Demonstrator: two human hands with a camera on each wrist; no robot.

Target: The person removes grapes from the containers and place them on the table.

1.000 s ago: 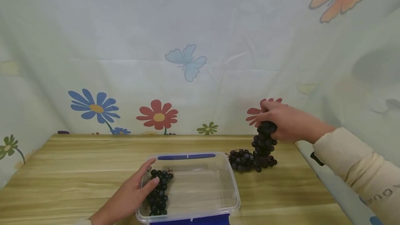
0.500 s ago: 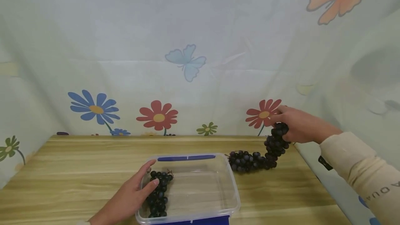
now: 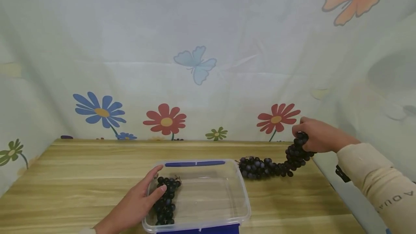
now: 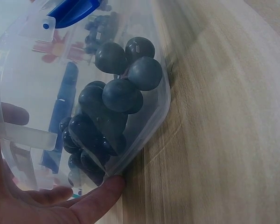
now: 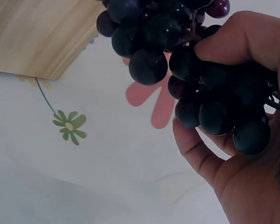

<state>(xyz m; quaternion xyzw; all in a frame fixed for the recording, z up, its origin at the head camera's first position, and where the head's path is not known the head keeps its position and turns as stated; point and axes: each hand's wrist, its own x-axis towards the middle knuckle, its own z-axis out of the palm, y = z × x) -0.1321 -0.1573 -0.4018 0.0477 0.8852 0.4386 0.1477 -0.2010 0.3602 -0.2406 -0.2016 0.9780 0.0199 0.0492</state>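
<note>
My right hand (image 3: pixel 320 134) holds the upper end of a bunch of dark grapes (image 3: pixel 297 152), thumb and fingers around the fruit in the right wrist view. The bunch slopes down leftward to more dark grapes (image 3: pixel 256 168) lying on the table; whether these are one bunch or two I cannot tell. At the left wall of a clear plastic container (image 3: pixel 208 198), my left hand (image 3: pixel 133 201) grips the side, its thumb over the rim. Inside, along that wall, lies another bunch of dark grapes (image 3: pixel 166 205), partly behind the thumb. The left wrist view shows these grapes (image 4: pixel 121 93) through the plastic.
Blue clips (image 3: pixel 195 163) run along the container's far and near sides. The wood-grain table (image 3: pixel 97 176) ends at the right beside my right forearm. A flower-and-butterfly cloth (image 3: pixel 130 28) hangs behind and at the sides. A small black object (image 3: pixel 342 173) shows under the right sleeve.
My right hand has moved right and slightly down, drawing the held end of the grapes over so the bunch stretches out toward the right. The left hand and container stay in place.
</note>
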